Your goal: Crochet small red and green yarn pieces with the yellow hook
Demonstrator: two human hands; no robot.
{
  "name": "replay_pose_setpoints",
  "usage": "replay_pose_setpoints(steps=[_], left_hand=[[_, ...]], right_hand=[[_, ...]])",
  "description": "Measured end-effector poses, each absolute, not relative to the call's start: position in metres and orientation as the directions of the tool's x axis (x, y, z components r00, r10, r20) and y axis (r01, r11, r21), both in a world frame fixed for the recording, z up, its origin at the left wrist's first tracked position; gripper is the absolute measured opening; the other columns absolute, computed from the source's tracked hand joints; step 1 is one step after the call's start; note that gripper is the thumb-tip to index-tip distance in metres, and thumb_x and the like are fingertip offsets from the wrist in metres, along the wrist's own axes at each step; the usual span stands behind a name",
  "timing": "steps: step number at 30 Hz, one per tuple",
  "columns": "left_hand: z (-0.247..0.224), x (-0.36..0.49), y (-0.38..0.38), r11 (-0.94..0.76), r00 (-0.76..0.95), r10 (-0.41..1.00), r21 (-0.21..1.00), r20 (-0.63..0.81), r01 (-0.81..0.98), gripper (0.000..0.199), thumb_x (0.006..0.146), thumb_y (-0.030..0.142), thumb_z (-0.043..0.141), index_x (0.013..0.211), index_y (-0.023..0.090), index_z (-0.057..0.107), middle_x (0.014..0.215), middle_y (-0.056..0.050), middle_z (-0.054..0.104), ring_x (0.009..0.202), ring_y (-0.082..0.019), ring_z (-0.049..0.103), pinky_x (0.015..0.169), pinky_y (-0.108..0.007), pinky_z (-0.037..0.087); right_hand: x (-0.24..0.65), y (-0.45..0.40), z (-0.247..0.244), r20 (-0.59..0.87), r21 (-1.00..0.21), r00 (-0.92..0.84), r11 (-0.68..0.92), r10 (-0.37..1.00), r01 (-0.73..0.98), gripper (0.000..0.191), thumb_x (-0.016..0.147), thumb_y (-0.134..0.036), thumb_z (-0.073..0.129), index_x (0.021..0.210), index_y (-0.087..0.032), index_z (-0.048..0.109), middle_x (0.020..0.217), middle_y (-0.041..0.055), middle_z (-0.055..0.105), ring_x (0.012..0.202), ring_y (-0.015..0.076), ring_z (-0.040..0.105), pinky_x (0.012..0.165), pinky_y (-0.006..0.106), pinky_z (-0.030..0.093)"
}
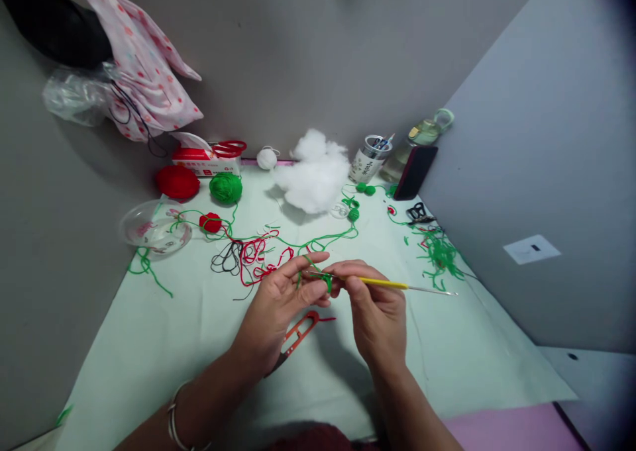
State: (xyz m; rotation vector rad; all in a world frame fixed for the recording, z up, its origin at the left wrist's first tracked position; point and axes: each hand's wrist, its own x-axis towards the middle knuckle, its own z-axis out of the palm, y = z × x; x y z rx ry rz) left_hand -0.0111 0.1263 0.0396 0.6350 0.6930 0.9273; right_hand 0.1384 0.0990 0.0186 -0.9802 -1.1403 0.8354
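Note:
In the middle of the head view, my left hand [283,299] pinches a small piece of green crochet work [326,281], with green yarn running over its fingers. My right hand [375,305] grips a crochet hook [385,283] by its yellow handle. The hook's metal tip points left and meets the green piece; its other metal end sticks out to the right. Beneath my left hand lie orange thread snips [300,330], their lower part hidden by the wrist. A green strand [322,239] runs along the table beyond my hands.
Tangled red yarn [256,255], a green ball [226,188], a red ball [177,182] and a plastic bowl [155,229] stand left. White stuffing [313,176] sits at the back. A pen holder [369,159], a phone [416,173] and green scraps [440,255] are right.

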Motion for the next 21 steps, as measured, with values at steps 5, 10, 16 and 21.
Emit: replay_pose_setpoints(steps=[5,10,16,21], left_hand=[[0.04,-0.01,0.127,0.52,0.456,0.841,0.666,-0.29,-0.535,0.048,0.078,0.02,0.092,0.124,0.019,0.076,0.085,0.0,0.072,0.068,-0.01,0.064,0.073,-0.024,0.055],[0.037,-0.018,0.132,0.622,0.567,0.768,0.557,-0.297,-0.55,0.046,0.08,0.02,0.091,0.125,0.019,0.079,0.079,0.001,0.066,0.065,-0.007,0.059,0.069,-0.018,0.051],[0.036,-0.018,0.13,0.606,0.574,0.772,0.589,-0.273,-0.535,0.043,0.074,0.02,0.095,0.115,0.021,0.083,0.08,0.001,0.065,0.065,-0.007,0.059,0.067,-0.019,0.05],[0.034,-0.011,0.128,0.47,0.461,0.851,0.755,-0.25,-0.457,0.045,0.074,0.022,0.093,0.116,0.023,0.081,0.091,-0.002,0.072,0.088,-0.017,0.065,0.077,-0.027,0.052]], right_hand=[[0.137,0.098,0.019,0.371,-0.918,0.221,0.392,0.902,-0.06,0.016,0.101,-0.028,0.069,0.103,-0.03,0.084,0.104,0.0053,0.076,0.083,0.0165,0.07,0.073,0.032,0.059],[0.142,0.104,0.021,0.223,-0.912,0.229,0.286,0.947,-0.294,0.019,0.097,-0.041,0.073,0.093,-0.025,0.081,0.088,0.0031,0.073,0.062,0.012,0.063,0.056,0.026,0.054],[0.143,0.108,0.025,0.068,-0.881,0.2,0.153,0.977,-0.447,0.021,0.093,-0.044,0.078,0.085,-0.024,0.079,0.075,-0.0001,0.068,0.056,0.01,0.056,0.051,0.022,0.049],[0.138,0.103,0.02,0.266,-0.938,0.18,0.297,0.947,-0.18,0.012,0.096,-0.035,0.076,0.092,-0.027,0.084,0.092,0.0052,0.078,0.09,0.0198,0.07,0.078,0.033,0.059]])
